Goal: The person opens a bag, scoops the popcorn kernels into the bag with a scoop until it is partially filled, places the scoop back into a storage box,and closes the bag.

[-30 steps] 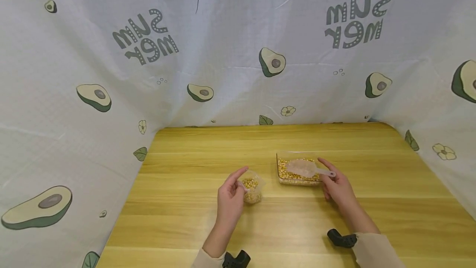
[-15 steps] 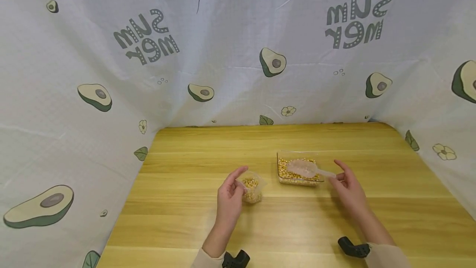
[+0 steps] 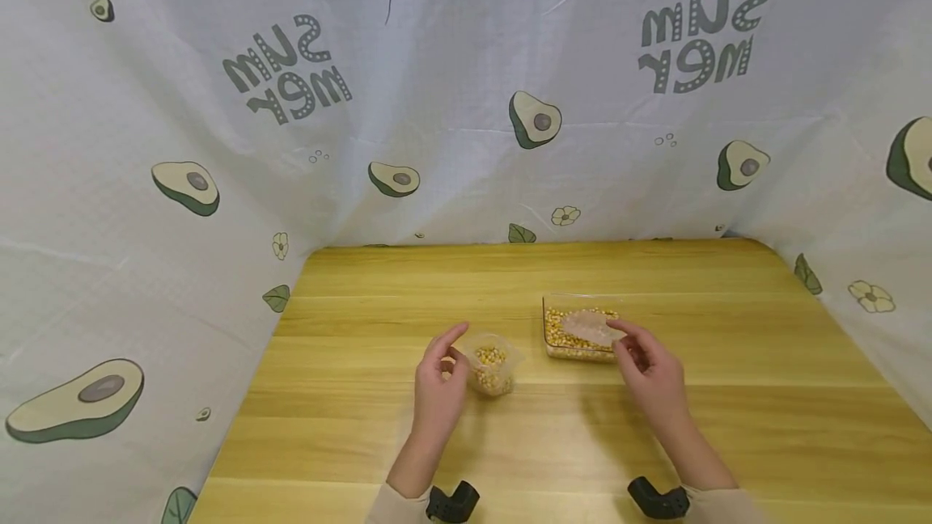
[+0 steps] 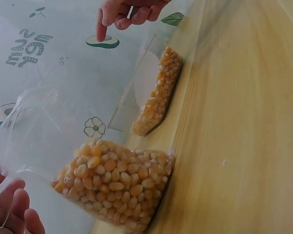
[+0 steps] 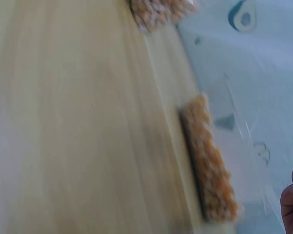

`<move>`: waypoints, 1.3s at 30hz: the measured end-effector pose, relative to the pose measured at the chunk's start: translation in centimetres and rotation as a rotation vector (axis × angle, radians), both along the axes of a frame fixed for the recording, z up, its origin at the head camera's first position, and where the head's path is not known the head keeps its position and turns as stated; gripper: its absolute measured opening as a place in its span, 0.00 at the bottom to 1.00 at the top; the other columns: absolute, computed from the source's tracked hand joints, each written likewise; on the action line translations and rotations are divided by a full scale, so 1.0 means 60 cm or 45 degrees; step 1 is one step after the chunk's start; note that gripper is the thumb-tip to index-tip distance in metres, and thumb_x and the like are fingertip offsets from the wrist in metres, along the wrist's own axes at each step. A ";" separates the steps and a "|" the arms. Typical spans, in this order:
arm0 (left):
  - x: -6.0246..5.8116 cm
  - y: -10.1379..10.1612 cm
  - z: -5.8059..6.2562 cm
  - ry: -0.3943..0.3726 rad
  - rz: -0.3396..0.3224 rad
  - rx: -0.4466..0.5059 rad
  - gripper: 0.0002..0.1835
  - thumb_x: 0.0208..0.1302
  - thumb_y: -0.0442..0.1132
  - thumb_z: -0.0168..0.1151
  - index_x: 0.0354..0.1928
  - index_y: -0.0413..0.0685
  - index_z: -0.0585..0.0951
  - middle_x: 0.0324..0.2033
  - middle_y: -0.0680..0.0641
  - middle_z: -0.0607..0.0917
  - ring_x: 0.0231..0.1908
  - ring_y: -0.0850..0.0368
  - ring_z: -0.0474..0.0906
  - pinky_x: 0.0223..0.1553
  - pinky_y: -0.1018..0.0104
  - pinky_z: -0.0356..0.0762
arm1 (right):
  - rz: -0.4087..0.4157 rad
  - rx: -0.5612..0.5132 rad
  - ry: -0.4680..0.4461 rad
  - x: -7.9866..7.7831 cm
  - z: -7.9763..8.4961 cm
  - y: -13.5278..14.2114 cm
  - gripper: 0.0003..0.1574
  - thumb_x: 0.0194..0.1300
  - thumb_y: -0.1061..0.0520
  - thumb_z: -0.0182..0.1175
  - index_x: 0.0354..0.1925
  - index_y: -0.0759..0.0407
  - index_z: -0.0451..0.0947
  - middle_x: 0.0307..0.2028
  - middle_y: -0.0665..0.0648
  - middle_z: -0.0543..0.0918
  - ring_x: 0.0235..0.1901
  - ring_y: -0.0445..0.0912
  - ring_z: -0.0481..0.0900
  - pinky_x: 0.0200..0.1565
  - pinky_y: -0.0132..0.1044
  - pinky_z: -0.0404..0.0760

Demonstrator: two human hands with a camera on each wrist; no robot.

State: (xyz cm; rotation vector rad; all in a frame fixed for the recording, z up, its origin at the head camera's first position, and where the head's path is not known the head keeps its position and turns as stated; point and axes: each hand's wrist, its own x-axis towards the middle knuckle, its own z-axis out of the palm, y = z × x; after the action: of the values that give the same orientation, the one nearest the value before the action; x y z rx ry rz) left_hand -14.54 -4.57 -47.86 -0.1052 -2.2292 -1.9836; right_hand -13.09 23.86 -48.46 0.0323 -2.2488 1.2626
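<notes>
A clear plastic bag of corn kernels (image 3: 491,370) stands upright on the table, its top open. Just left of it is my left hand (image 3: 439,386), fingers loosely bent. In the left wrist view, those fingertips (image 4: 19,200) lie beside the bag's thin upper film and do not grip it. A clear rectangular box (image 3: 582,352) holds more corn kernels (image 4: 158,95), with a translucent scoop (image 3: 588,327) lying on top. My right hand (image 3: 651,374) hovers over the box's right end, holding nothing, and hides the scoop's handle.
The wood-grain table (image 3: 364,419) bears the bag and box. Behind and at both sides hangs a pale cloth (image 3: 437,71) printed with avocados. Each wrist wears a black camera mount (image 3: 453,502).
My right hand first drew back rightward off the scoop's handle, then came left over the box's end. My left hand let go of the bag and shifted slightly left.
</notes>
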 end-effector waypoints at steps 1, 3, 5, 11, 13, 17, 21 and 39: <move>-0.003 -0.003 -0.001 -0.001 0.002 -0.009 0.25 0.66 0.26 0.53 0.58 0.61 0.83 0.60 0.51 0.80 0.42 0.59 0.72 0.38 0.72 0.72 | 0.026 -0.002 0.023 -0.002 -0.003 -0.013 0.18 0.62 0.74 0.60 0.50 0.65 0.83 0.27 0.43 0.78 0.20 0.33 0.66 0.21 0.27 0.66; -0.008 -0.010 -0.002 -0.001 -0.003 -0.030 0.24 0.65 0.27 0.55 0.57 0.60 0.83 0.59 0.52 0.81 0.44 0.58 0.73 0.42 0.70 0.72 | 0.078 0.001 0.050 -0.004 -0.008 -0.036 0.18 0.60 0.77 0.61 0.48 0.68 0.83 0.27 0.48 0.79 0.22 0.32 0.68 0.22 0.25 0.68; -0.012 -0.015 -0.002 -0.001 -0.027 -0.050 0.23 0.64 0.27 0.56 0.57 0.58 0.83 0.58 0.51 0.81 0.46 0.56 0.73 0.44 0.68 0.72 | 0.131 0.008 0.051 -0.006 -0.014 -0.056 0.19 0.58 0.77 0.62 0.48 0.68 0.83 0.28 0.53 0.80 0.23 0.32 0.69 0.23 0.25 0.70; -0.017 -0.024 0.004 -0.032 -0.157 -0.139 0.21 0.64 0.30 0.59 0.57 0.57 0.83 0.58 0.53 0.82 0.51 0.54 0.74 0.48 0.66 0.73 | 0.331 -0.034 -0.031 -0.010 -0.022 -0.096 0.19 0.58 0.70 0.67 0.49 0.61 0.84 0.33 0.56 0.82 0.29 0.34 0.75 0.30 0.28 0.76; -0.016 -0.025 0.007 -0.044 -0.198 -0.158 0.21 0.65 0.31 0.60 0.57 0.58 0.83 0.58 0.53 0.82 0.52 0.54 0.74 0.50 0.65 0.73 | 0.391 -0.072 -0.047 -0.011 -0.026 -0.105 0.20 0.57 0.69 0.69 0.50 0.61 0.84 0.35 0.57 0.83 0.31 0.35 0.76 0.31 0.29 0.77; -0.016 -0.025 0.006 -0.033 -0.244 -0.181 0.19 0.67 0.34 0.61 0.58 0.55 0.83 0.58 0.54 0.82 0.52 0.55 0.73 0.51 0.64 0.73 | 0.435 -0.113 -0.056 -0.010 -0.027 -0.122 0.22 0.56 0.70 0.69 0.50 0.63 0.84 0.36 0.61 0.83 0.32 0.35 0.76 0.31 0.31 0.78; -0.018 -0.025 0.001 0.007 -0.262 -0.186 0.15 0.68 0.37 0.63 0.56 0.55 0.84 0.56 0.54 0.84 0.51 0.54 0.75 0.51 0.64 0.73 | 0.429 -0.131 -0.067 -0.008 -0.023 -0.136 0.20 0.57 0.68 0.70 0.50 0.60 0.85 0.37 0.60 0.84 0.33 0.34 0.76 0.32 0.31 0.79; -0.024 -0.022 -0.004 0.154 -0.195 -0.202 0.10 0.68 0.42 0.64 0.46 0.51 0.89 0.51 0.52 0.88 0.54 0.54 0.81 0.45 0.71 0.74 | 0.192 -0.359 -0.215 -0.015 -0.018 -0.151 0.04 0.61 0.59 0.70 0.35 0.51 0.89 0.33 0.47 0.88 0.32 0.37 0.79 0.35 0.30 0.78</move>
State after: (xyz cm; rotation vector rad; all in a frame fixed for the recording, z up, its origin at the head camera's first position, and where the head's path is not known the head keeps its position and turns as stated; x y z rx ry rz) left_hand -15.97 -5.87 -48.08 -0.4147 -2.3590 -1.8128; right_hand -14.02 14.80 -49.52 -0.0107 -2.2187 1.7112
